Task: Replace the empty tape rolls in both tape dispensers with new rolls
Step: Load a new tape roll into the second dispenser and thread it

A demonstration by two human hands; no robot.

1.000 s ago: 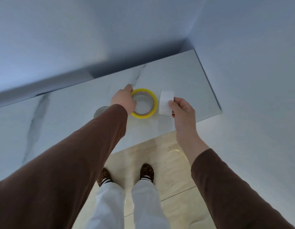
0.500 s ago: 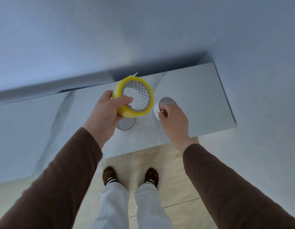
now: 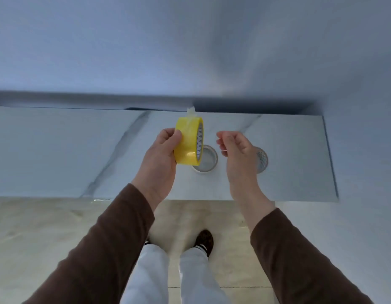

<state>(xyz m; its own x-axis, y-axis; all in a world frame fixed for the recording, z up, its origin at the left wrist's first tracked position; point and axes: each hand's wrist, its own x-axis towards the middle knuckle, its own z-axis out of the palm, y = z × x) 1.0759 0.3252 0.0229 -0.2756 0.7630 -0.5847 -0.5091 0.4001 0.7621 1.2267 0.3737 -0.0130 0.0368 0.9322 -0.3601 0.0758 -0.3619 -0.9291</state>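
My left hand (image 3: 162, 153) grips a yellow tape roll (image 3: 188, 142), held on edge above the white marble counter (image 3: 58, 150); a loose tape end sticks up from its top. My right hand (image 3: 236, 150) hovers to the right of the roll, fingers curled and pinched, with nothing clearly seen in it. Under the hands, a white ring-shaped roll (image 3: 206, 160) lies flat on the counter. A second round piece with a mesh pattern (image 3: 261, 160) lies to its right, partly hidden by my right hand. No tape dispenser is in view.
The counter ends at a wall on the right and has a dark gap along its back edge (image 3: 146, 109). Below the front edge I see a beige tiled floor (image 3: 58, 227), my white trousers and patterned shoes (image 3: 204, 240).
My left hand has turned the yellow roll from face-on to edge-on. My right hand has lifted off the mesh-patterned piece, which now lies on the counter.
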